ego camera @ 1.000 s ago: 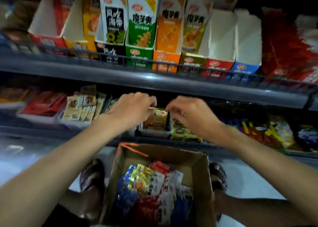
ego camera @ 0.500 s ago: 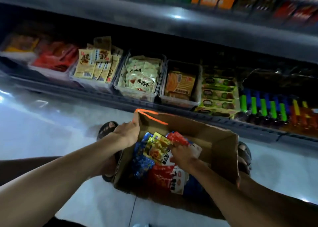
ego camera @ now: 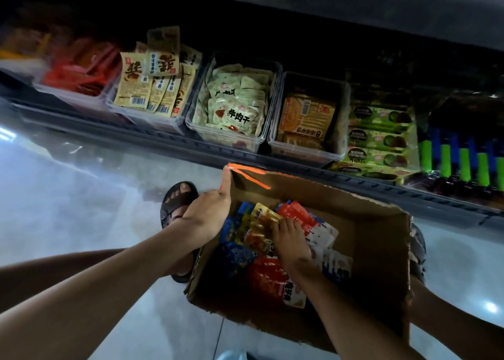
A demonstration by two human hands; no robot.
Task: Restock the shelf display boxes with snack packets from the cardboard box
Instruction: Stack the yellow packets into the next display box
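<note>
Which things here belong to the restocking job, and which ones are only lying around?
For the job:
- cardboard box
- snack packets inside it
- clear tub of orange packets on the shelf, with room left

Not for the job:
- green and blue sticks at the shelf's right end
- brown sandal on the floor

Left hand (ego camera: 209, 214) grips the box (ego camera: 381, 239) at its corner; inside the box, right hand (ego camera: 289, 240) touches a yellow packet (ego camera: 255, 230).

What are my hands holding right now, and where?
The left hand grips the cardboard box by its rim near the orange-taped corner. The right hand lies on the yellow packet; a grip there cannot be told.
</note>
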